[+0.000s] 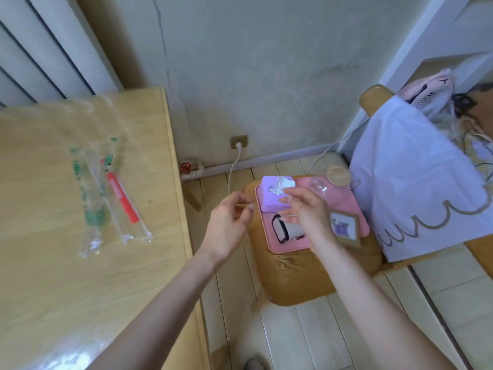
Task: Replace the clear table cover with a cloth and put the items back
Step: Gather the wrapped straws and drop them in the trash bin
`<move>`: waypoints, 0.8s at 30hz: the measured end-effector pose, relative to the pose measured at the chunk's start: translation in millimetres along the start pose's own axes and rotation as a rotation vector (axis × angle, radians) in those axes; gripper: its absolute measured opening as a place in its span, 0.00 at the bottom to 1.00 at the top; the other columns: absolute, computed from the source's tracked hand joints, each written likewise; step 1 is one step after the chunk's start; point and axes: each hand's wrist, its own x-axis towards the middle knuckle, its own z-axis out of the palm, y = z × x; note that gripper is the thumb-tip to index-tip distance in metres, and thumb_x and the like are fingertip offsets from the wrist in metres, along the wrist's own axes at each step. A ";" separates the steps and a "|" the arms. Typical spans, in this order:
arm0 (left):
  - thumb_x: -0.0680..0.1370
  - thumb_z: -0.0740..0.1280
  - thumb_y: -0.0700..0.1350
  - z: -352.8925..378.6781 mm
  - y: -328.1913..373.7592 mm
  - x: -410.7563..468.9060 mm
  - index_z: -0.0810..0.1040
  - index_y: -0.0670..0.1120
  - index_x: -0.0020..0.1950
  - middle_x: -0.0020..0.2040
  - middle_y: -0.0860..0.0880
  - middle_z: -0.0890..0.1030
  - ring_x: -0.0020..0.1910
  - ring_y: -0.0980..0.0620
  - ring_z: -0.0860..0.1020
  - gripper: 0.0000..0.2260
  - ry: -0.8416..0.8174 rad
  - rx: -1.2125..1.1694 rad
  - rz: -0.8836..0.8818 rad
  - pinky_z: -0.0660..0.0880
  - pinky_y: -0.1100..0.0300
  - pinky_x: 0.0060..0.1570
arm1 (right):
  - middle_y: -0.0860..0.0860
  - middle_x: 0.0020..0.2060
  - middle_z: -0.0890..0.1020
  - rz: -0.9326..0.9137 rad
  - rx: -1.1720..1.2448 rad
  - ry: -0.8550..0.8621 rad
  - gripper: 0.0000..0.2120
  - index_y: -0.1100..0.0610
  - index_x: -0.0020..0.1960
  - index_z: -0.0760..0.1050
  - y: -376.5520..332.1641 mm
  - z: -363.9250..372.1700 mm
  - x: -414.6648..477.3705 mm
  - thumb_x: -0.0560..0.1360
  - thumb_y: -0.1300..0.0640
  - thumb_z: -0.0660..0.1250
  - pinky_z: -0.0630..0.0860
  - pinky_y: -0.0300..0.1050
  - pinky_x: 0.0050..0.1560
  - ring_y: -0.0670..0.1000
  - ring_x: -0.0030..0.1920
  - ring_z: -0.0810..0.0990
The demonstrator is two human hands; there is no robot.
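Clear cover [53, 124] lies on the bench [177, 198], left of both grips. Left grip [229, 225] curled, contents unclear; right grip [306, 212] loosely open above a pink tray [288, 247].

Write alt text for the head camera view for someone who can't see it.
A left hand and right hand reach toward a pink tray holding a purple tissue box and framed picture, on a stool. A table under a clear cover stands left; a white cloth drapes a chair right.

A home room, shown by wooden table [80, 276], wall socket [239, 142] and tissue box [270, 202] on a stool [296, 279].
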 end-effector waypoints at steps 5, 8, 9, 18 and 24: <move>0.79 0.62 0.41 -94.5 -10.2 -39.8 0.78 0.42 0.52 0.50 0.49 0.82 0.48 0.53 0.81 0.06 0.108 -0.008 -0.066 0.77 0.60 0.50 | 0.55 0.44 0.81 -0.038 0.027 -0.194 0.10 0.57 0.52 0.77 -40.1 75.8 -54.5 0.79 0.66 0.58 0.80 0.39 0.36 0.51 0.36 0.79; 0.78 0.63 0.37 -144.2 -34.9 -46.2 0.77 0.40 0.52 0.49 0.46 0.82 0.47 0.49 0.82 0.05 0.252 0.028 -0.136 0.78 0.53 0.50 | 0.53 0.43 0.80 -0.035 -0.021 -0.288 0.10 0.58 0.53 0.76 -47.9 124.0 -73.3 0.79 0.65 0.58 0.79 0.37 0.36 0.49 0.36 0.79; 0.77 0.64 0.37 -157.4 -44.9 -44.2 0.77 0.40 0.52 0.49 0.45 0.82 0.47 0.46 0.81 0.05 0.321 0.057 -0.170 0.77 0.51 0.50 | 0.53 0.43 0.80 -0.034 -0.042 -0.305 0.09 0.57 0.53 0.76 -47.2 141.3 -75.9 0.79 0.65 0.59 0.79 0.37 0.36 0.48 0.36 0.79; 0.71 0.72 0.50 -200.5 -97.9 4.7 0.62 0.36 0.67 0.66 0.38 0.63 0.67 0.39 0.61 0.32 0.543 0.200 -0.576 0.62 0.49 0.68 | 0.55 0.66 0.74 -0.099 -0.532 -0.296 0.20 0.58 0.68 0.69 -45.2 259.5 -68.7 0.77 0.57 0.63 0.71 0.48 0.64 0.56 0.65 0.73; 0.78 0.62 0.43 -197.9 -93.2 14.4 0.67 0.36 0.66 0.64 0.37 0.67 0.63 0.38 0.69 0.19 0.416 0.285 -0.470 0.66 0.53 0.61 | 0.59 0.65 0.69 -0.059 -0.735 -0.284 0.23 0.60 0.67 0.69 -51.8 303.1 -62.9 0.79 0.47 0.58 0.67 0.50 0.64 0.61 0.65 0.70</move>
